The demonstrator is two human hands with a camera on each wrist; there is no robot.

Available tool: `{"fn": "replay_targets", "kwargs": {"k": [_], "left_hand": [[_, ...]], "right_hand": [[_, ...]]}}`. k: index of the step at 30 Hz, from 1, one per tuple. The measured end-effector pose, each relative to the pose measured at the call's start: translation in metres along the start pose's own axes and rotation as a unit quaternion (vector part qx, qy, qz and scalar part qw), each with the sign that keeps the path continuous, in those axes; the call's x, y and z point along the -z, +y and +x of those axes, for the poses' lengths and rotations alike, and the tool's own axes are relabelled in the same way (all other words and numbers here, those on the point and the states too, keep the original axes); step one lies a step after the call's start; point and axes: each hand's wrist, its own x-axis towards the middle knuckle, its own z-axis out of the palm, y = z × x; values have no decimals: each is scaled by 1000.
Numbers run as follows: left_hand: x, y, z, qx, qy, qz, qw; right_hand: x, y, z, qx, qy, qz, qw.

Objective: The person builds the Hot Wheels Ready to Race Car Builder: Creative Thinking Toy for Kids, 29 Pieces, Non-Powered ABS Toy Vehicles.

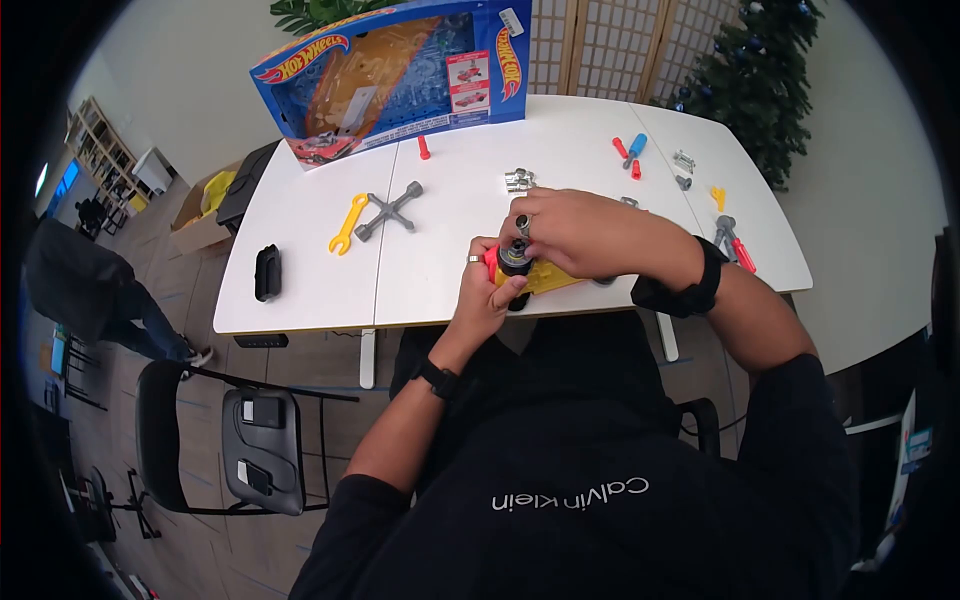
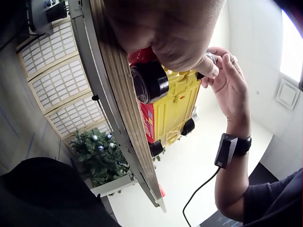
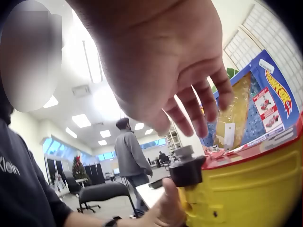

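Observation:
A toy car with a yellow underside (image 2: 177, 111), red body and black wheels is tipped on its side at the table's front edge. My left hand (image 1: 483, 293) grips one end, its thumb beside the upper black wheel (image 3: 186, 172). On that wheel sits a grey round nut-like piece (image 3: 183, 152). My right hand (image 1: 570, 228) hovers over the wheel; its relaxed fingertips (image 3: 201, 132) hang just above the grey piece in the right wrist view. Some chrome parts (image 1: 519, 180) lie beyond the hands.
A Hot Wheels box (image 1: 395, 75) stands at the back. A yellow wrench (image 1: 348, 224), grey cross-shaped wrench (image 1: 390, 211) and black part (image 1: 268, 273) lie at left. Toward the right are a blue-handled tool (image 1: 635, 148), small yellow piece (image 1: 718, 198) and red-handled tool (image 1: 741, 252).

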Motion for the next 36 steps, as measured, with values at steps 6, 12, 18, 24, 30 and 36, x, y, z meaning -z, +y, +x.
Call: {"fn": "replay_targets", "kwargs": {"k": [6, 12, 18, 24, 30, 36], "left_hand": [[3, -1, 0, 8, -19, 14, 1000], [8, -6, 0, 9, -45, 70, 996], [0, -3, -1, 4, -4, 2, 1000], [5, -8, 0, -14, -18, 66, 998], [3, -7, -2, 1, -25, 43, 999], [3, -1, -2, 16, -29, 81, 996]], "right_hand": [[26, -16, 11, -121, -170, -89, 974], [17, -13, 12, -33, -159, -110, 980], [5, -4, 0, -19, -111, -49, 992], [-1, -16, -1, -27, -93, -155, 983], [2, -12, -2, -14, -115, -119, 986], [14, -26, 5, -72, -186, -114, 973]]}}
